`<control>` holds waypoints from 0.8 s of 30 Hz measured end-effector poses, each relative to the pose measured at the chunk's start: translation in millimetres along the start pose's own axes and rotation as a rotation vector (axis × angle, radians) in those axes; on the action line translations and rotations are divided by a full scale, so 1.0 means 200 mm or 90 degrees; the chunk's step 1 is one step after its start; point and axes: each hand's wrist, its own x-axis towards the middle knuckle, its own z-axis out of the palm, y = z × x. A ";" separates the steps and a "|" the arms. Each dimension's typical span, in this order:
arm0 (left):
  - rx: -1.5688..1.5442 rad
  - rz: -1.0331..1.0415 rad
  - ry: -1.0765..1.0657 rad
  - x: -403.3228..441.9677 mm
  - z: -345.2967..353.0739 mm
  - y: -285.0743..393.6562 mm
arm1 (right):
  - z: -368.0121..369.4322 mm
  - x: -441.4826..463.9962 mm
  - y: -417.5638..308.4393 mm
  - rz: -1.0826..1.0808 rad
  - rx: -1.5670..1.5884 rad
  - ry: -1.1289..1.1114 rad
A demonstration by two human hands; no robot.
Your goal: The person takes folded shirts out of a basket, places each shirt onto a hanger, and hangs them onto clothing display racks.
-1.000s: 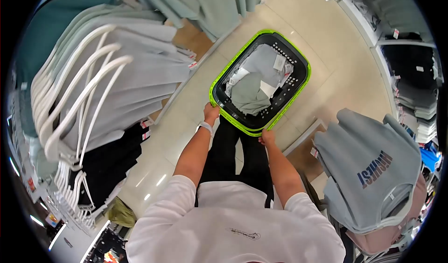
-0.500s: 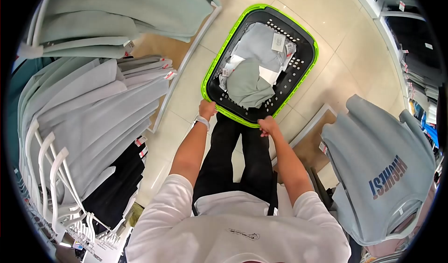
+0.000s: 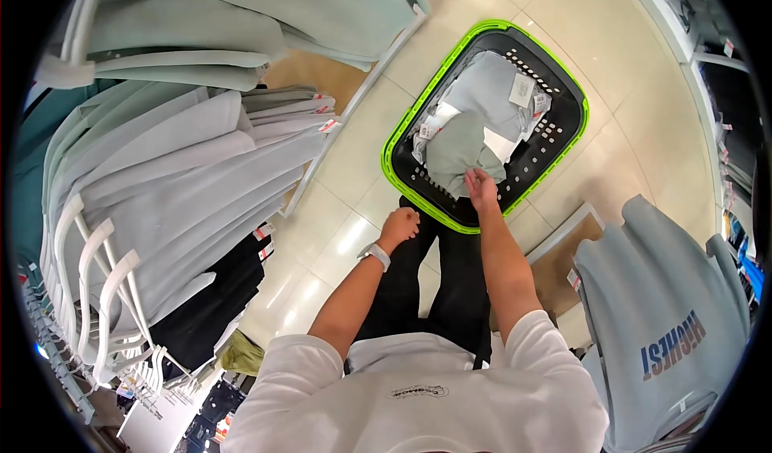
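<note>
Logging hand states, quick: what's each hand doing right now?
Left hand: loosely closed, nothing visible in it.
Right hand: closed, pinching the grey-green garment.

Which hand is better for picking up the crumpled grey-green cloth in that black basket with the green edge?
Probably the right hand: it reaches into the black, green-rimmed plastic basket and touches the crumpled grey-green fabric garment. The left hand is outside, loosely curled.

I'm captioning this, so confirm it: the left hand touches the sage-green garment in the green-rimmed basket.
Wrong hand: the head view shows the right hand touching the sage-green garment in the green-rimmed basket.
</note>
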 end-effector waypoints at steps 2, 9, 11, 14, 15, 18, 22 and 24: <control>-0.033 0.011 -0.023 -0.02 0.04 -0.01 | 0.01 -0.08 -0.02 -0.026 0.061 0.026; -0.636 -0.088 -0.152 -0.23 -0.04 0.33 | 0.19 -0.99 -0.13 -0.021 0.078 -0.251; -0.688 -0.138 -0.268 -0.39 -0.07 0.50 | 0.21 -1.33 -0.12 0.085 0.060 -0.359; -0.742 0.074 -0.451 -0.72 -0.07 0.82 | 0.31 -1.79 -0.15 0.295 -0.153 -0.502; -0.657 0.094 -0.445 -0.82 -0.08 0.86 | 0.32 -1.86 -0.14 0.327 -0.193 -0.531; -0.528 0.155 -0.426 -1.00 -0.12 0.96 | 0.37 -1.95 -0.19 0.330 -0.306 -0.580; -0.468 0.243 -0.352 -1.26 -0.27 1.11 | 0.50 -1.91 -0.34 0.225 -0.307 -0.351; -0.487 0.246 -0.320 -1.31 -0.31 1.16 | 0.55 -1.94 -0.48 0.116 -0.356 -0.328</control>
